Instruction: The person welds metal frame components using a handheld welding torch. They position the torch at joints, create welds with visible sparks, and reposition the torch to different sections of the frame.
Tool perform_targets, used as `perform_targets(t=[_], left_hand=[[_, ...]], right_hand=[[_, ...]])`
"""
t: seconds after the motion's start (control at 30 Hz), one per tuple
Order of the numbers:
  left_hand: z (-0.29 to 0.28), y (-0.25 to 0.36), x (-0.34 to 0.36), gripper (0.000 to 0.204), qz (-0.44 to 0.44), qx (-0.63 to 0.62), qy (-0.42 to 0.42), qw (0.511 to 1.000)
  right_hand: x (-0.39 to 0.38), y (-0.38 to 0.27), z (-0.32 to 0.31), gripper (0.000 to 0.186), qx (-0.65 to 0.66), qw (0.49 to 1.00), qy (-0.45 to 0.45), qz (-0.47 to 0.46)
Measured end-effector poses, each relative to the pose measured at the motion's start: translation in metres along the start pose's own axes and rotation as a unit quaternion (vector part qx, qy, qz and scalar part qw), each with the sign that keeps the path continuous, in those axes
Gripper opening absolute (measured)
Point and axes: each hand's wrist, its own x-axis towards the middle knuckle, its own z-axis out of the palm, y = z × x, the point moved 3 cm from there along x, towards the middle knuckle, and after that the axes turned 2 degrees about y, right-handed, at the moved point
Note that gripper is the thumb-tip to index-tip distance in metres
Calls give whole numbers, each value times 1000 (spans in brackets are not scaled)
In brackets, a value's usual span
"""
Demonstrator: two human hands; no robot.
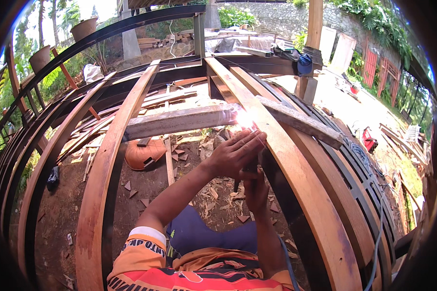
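Observation:
A bright welding flash (243, 116) glows where a pale beam (177, 121) meets a long wooden slat (301, 174), hiding the joint. My left hand (235, 150) is raised just below the glare, fingers stretched out side by side over the tool, thumb side partly hidden. Under it my right hand (252, 189) grips a dark welding holder, mostly hidden, with a cable (289, 264) running down beside that forearm. A second pale beam (301, 123) lies across the slats to the right of the flash.
Curved slats on a black metal frame (172, 72) surround me. Below are dirt, wood scraps and an orange curved object (143, 153). A post (313, 29) carries dark items and a blue cap (304, 63). Planks (403, 145) and a red object (369, 140) lie at the right.

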Motion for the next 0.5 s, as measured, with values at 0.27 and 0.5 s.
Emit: perform_targets(t=[0.27,0.5], left_hand=[[4,-1,-3,89,-12,-20,-47,999],[1,4,-9,91,18,11,-33,999]], right_hand=[[-5,14,-2,34,-47,998,8,-31],[-10,1,-4,37,20,1000,-5,-3]])
